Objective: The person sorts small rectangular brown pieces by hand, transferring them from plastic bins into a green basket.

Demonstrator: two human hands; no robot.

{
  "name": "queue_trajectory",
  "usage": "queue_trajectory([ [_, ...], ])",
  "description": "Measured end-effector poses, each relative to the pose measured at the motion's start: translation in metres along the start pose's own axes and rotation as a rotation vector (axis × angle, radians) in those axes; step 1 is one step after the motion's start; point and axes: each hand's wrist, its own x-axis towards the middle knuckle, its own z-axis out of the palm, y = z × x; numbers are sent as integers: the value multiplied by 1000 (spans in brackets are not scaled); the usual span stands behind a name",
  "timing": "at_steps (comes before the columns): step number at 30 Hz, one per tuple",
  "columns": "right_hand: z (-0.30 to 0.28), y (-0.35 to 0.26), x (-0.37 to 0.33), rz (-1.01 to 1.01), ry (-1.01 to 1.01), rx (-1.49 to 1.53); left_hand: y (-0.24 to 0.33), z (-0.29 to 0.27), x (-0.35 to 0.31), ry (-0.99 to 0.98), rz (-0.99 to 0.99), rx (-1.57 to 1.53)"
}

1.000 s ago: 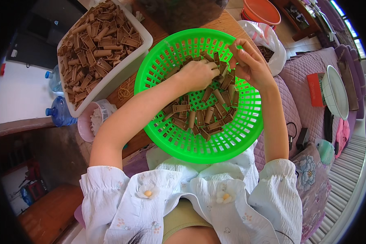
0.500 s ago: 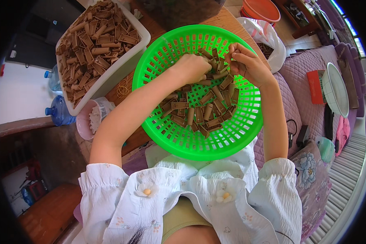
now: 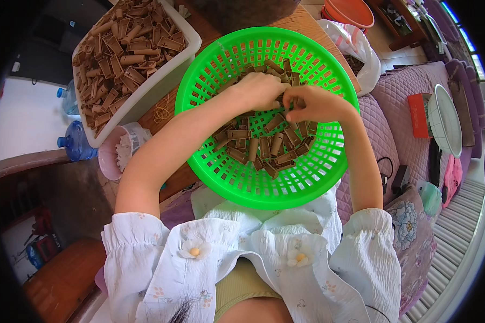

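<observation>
Green basket: round bright-green plastic lattice basket (image 3: 221,64), sitting at the near edge of a wooden table (image 3: 299,19), its near rim over the person's lap.
Basket contents: small brown rectangular channel-shaped pieces (image 3: 264,145), loose in a heap on the basket floor, lying at all angles.
Left hand: left hand (image 3: 258,89) inside the basket, knuckles up, fingers curled down and closed into the brown pieces at the far side of the heap; what exactly it grips is hidden under the fingers.
Right hand: right hand (image 3: 315,102) also in the basket, just beside the left, fingertips nearly touching it; thumb and forefingers pinched together on something small, probably one brown piece, mostly hidden.
Forearms: both bare, crossing the near rim of the basket; white flower-patterned sleeves pushed up to the elbows.
White tub: white rectangular plastic tub (image 3: 170,67) on the table left of the basket, piled full with the same kind of brown pieces, close to the basket.
Pink bowl: small pink bowl (image 3: 105,159) holding white bits, below the tub at the table's edge.
Rubber bands: a few thin loops (image 3: 160,113) on the wood between tub and basket.
Right side: white plastic bag (image 3: 353,46) beyond the basket; purple quilted sofa (image 3: 399,107) alongside.
</observation>
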Motion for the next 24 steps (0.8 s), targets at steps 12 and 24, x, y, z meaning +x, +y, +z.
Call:
queue_trajectory([
  [12, 38, 3, 20, 251, -1005, 74, -20, -14, 2, 117, -63, -226],
  [24, -10, 14, 16, 148, 611, 130, -38, -25, -1, 614, -75, -76],
])
